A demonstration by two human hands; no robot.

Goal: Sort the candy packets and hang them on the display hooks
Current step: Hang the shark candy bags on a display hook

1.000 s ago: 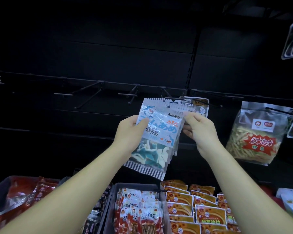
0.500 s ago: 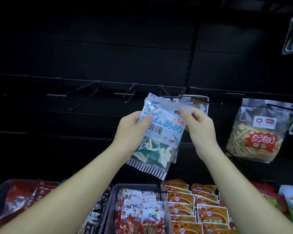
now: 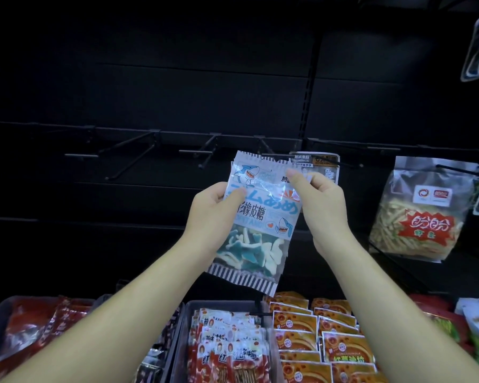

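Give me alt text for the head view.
Two bare hands hold a shark gummy packet up before black display hooks: the left hand grips its side, the right hand pinches its top. Trays of snack packets sit below.

Dim light throughout. Black panelled metal back wall [image 3: 177, 78] fills the upper frame; a dark slotted vertical upright [image 3: 311, 92] stands right of centre; a grey plastic bin [image 3: 181, 327] sits bottom centre.

The shark candy packet [image 3: 260, 217] has gone up a little and tipped over more, so its top edge now reaches the dark hook [image 3: 263, 146], and the right hand [image 3: 324, 211] has slid up from the packet's side to pinch near its top.
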